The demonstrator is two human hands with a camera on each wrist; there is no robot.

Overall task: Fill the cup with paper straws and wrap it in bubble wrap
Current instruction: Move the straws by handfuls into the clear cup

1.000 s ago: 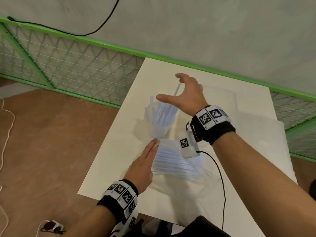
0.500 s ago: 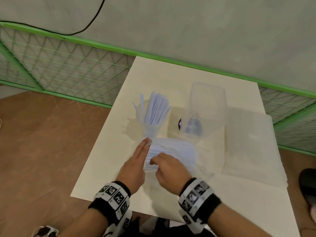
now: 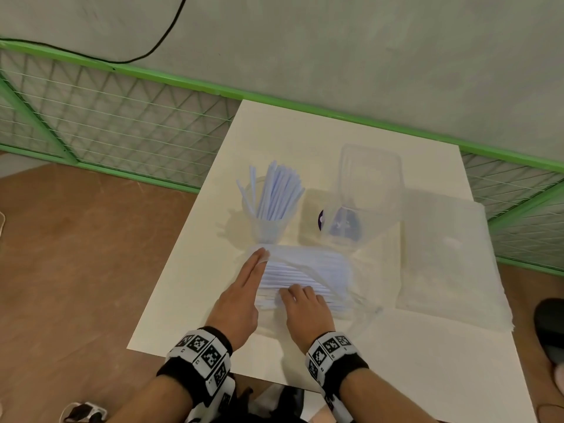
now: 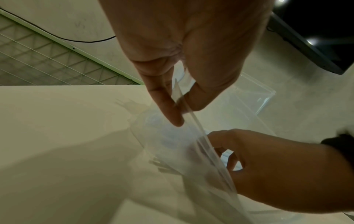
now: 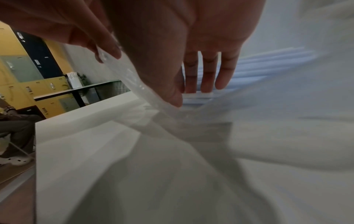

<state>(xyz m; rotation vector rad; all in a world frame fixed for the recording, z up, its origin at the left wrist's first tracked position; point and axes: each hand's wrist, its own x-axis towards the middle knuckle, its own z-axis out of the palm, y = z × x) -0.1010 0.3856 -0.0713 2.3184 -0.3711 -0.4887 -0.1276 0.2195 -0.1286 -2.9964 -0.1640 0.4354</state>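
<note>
A clear cup [image 3: 267, 227] stands mid-table with a bunch of pale blue paper straws [image 3: 279, 190] upright in it. Just in front of it lies a clear plastic bag [image 3: 308, 270] holding more straws [image 5: 268, 63]. My left hand [image 3: 261, 257] pinches the bag's open edge [image 4: 182, 97] between thumb and finger. My right hand [image 3: 290, 296] reaches into the bag's mouth, with fingertips [image 5: 203, 89] and thumb closing on the ends of a few straws. A sheet of bubble wrap [image 3: 451, 254] lies flat at the table's right side.
A clear plastic box [image 3: 369, 184] stands right of the cup with something purple [image 3: 320, 219] at its base. The table's left edge [image 3: 183, 242] drops to brown floor. A green mesh fence [image 3: 122, 123] runs behind. A dark shoe [image 3: 549, 328] shows at far right.
My right hand came back from above the cup to the bag's mouth and now has its fingers on the straws. My left hand stayed at the bag's edge.
</note>
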